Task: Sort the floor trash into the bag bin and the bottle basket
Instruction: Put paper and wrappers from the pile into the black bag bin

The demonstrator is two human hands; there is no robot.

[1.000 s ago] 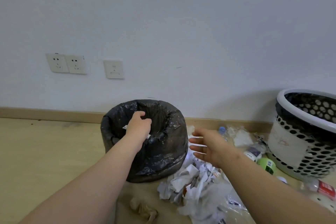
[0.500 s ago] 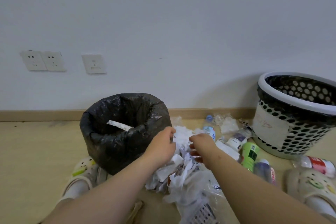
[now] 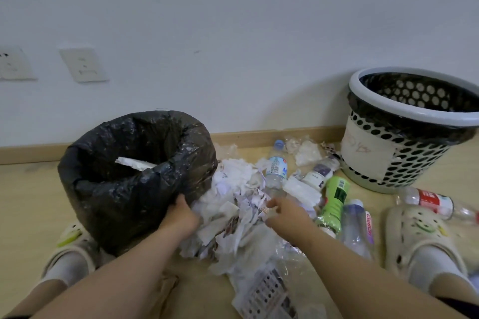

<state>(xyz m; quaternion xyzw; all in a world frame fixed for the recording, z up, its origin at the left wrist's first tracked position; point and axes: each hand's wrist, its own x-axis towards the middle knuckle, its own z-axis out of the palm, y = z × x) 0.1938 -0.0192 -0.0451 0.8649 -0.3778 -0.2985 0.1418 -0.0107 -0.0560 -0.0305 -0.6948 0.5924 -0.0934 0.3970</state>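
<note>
Left hand [image 3: 181, 216] pushing into paper pile [image 3: 228, 204], just beside bin [image 3: 124, 189]. Fingers hiding under scraps, so grip impossible to tell. Right hand [image 3: 287, 213] touching pile from other side. Fingers blurring, grip unclear too. Green bottle [image 3: 334, 197] lying with other bottles between pile and basket [image 3: 404, 142], some half buried. White strip [image 3: 134, 163] showing inside bin. Basket running off right edge, contents hidden.

Nothing reads clearly: barcodes show on the clear plastic bottle with a blue-and-white label [image 3: 276, 167] and on the green plastic bottle [image 3: 335, 195], blurred white letters on the clear bottle with a pink label [image 3: 357, 228], and a faint red scrawl on the pale patch of the white perforated plastic basket [image 3: 420, 160].
</note>
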